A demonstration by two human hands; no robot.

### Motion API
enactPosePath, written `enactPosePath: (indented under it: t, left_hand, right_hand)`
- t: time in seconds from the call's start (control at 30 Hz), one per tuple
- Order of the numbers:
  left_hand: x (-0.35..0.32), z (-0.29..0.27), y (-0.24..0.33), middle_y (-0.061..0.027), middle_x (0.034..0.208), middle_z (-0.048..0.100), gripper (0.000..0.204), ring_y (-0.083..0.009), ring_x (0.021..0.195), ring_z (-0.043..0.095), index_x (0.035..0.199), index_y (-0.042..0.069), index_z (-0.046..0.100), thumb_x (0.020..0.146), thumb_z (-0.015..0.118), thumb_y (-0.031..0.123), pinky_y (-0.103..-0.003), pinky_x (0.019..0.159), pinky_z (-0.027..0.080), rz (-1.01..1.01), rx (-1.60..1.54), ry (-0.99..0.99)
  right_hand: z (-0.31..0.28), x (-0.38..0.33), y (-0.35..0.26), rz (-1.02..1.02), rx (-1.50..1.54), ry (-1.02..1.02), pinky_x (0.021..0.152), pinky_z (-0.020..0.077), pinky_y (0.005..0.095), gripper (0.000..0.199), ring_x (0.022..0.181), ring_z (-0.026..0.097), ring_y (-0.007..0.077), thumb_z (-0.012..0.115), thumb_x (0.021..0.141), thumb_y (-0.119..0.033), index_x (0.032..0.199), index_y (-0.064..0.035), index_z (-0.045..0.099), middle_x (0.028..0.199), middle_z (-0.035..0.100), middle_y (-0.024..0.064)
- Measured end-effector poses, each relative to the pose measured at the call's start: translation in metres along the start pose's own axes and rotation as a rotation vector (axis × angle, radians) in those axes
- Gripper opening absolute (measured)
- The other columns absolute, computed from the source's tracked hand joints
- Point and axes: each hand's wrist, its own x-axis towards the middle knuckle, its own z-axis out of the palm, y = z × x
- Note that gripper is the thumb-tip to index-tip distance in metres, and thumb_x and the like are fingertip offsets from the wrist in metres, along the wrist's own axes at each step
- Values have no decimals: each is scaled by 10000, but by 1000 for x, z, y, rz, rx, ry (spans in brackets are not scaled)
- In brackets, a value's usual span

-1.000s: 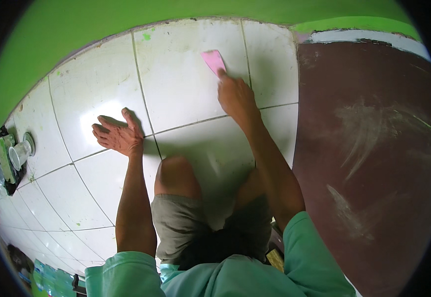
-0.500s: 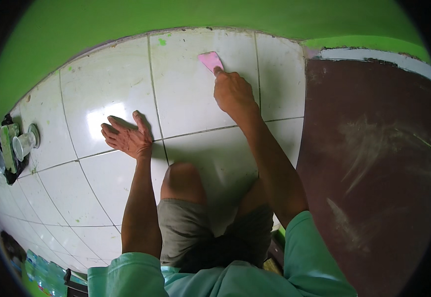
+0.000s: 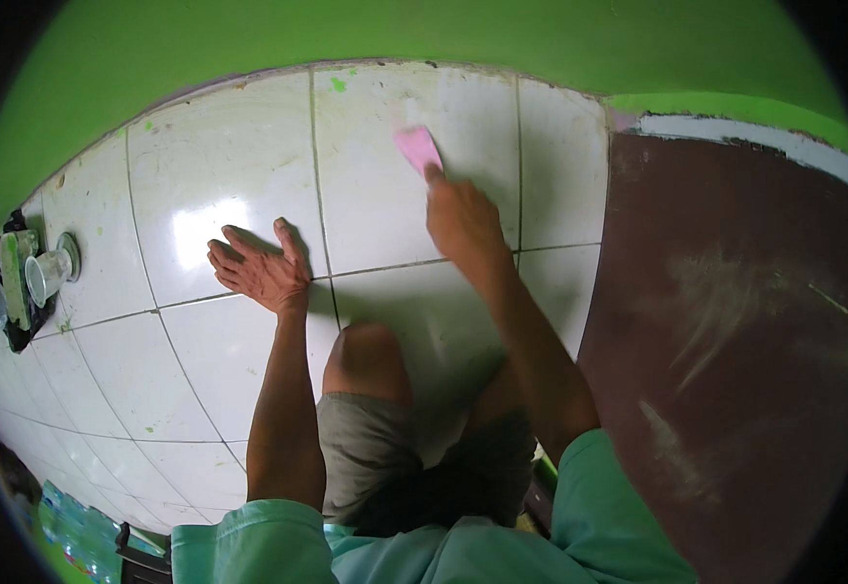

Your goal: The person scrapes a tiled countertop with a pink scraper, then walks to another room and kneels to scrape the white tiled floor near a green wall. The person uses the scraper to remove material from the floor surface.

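My right hand (image 3: 461,216) grips a small pink sponge (image 3: 417,149) and presses it on the white floor tiles (image 3: 210,165) near the green wall. The hand and sponge look slightly blurred. My left hand (image 3: 254,268) lies flat on the tiles with fingers spread, palm down, bearing on the floor to the left of my bent knee (image 3: 366,350).
A brown door or panel (image 3: 736,331) fills the right side. At the far left stand a clear plastic cup (image 3: 46,275) and a dark bag with items. The green wall (image 3: 395,39) runs along the top. Green paint specks dot the tiles.
My right hand has slid the pink sponge across the tile near the wall. The left hand stays planted flat on the floor.
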Motion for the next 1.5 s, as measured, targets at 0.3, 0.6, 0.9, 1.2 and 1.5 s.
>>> enactPosePath:
  t: [0.3, 0.6, 0.9, 1.2, 1.5]
  left_hand:
    - [0, -4, 3, -284, 1435, 219, 812, -386, 1363, 151, 1397, 5, 283, 834, 506, 546, -513, 1114, 106, 12, -51, -16]
    - [-1, -3, 0, -281, 1444, 204, 820, -379, 1371, 141, 1402, 11, 274, 833, 506, 554, -509, 1120, 91, -2, -35, -22]
    - [3, -5, -2, -274, 1450, 203, 834, -381, 1372, 136, 1407, 9, 266, 834, 486, 574, -502, 1123, 89, -17, -24, -49]
    - [1, -3, 2, -275, 1448, 206, 823, -380, 1369, 143, 1397, 12, 291, 829, 497, 571, -501, 1121, 100, 3, -33, -19]
    - [0, -3, 4, -277, 1441, 213, 820, -382, 1367, 143, 1392, 0, 289, 832, 492, 564, -512, 1117, 102, 6, -37, -23]
  right_hand:
    - [-17, 57, -21, -96, 21, 185, 715, 511, 494, 199, 780, 635, 415, 464, 839, -47, 1014, 18, 534, 790, 631, 242]
    - [1, -6, 7, 111, -29, -4, 743, 488, 540, 363, 810, 613, 444, 446, 913, -170, 1263, -76, 467, 842, 627, 257]
    - [-11, 26, 2, 54, -88, -4, 800, 494, 502, 405, 877, 622, 428, 402, 910, -133, 1301, -60, 479, 902, 639, 263]
    - [-37, 67, -18, 11, -36, 34, 782, 515, 478, 282, 893, 644, 391, 475, 862, -101, 1117, 3, 532, 941, 646, 239]
    - [-29, 53, 15, 61, -43, 74, 781, 506, 505, 288, 893, 630, 411, 422, 868, -105, 1125, -32, 529, 935, 634, 250]
